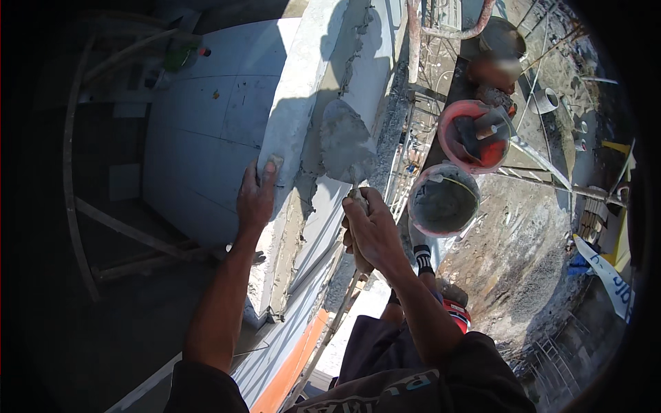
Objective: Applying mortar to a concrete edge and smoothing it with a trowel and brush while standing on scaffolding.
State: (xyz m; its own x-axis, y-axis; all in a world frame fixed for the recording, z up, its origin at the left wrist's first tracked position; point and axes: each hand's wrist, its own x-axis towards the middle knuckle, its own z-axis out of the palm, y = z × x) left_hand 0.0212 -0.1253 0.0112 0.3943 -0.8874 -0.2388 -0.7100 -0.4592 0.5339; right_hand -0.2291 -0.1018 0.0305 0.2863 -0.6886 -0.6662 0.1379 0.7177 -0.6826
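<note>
My right hand [375, 234] is closed round the handle of a mortar-covered trowel [346, 141]. The trowel's broad blade lies over a grey strip of wet mortar [313, 148] along the wall top. At the wall's left edge, my left hand [256, 201] grips the pale wall [295, 110], its thumb on top and its fingers over the side. A small whitish lump shows beside that thumb; I cannot make out whether the hand touches it.
Right of the wall stand a bucket of grey mortar [444, 201] and a reddish bucket [449, 138] with tools in it. Scaffold poles [530, 177] cross above rough ground [516, 241]. On the left, the wall drops to a lower, dim space with pale panels [213, 110] and timber braces [124, 227].
</note>
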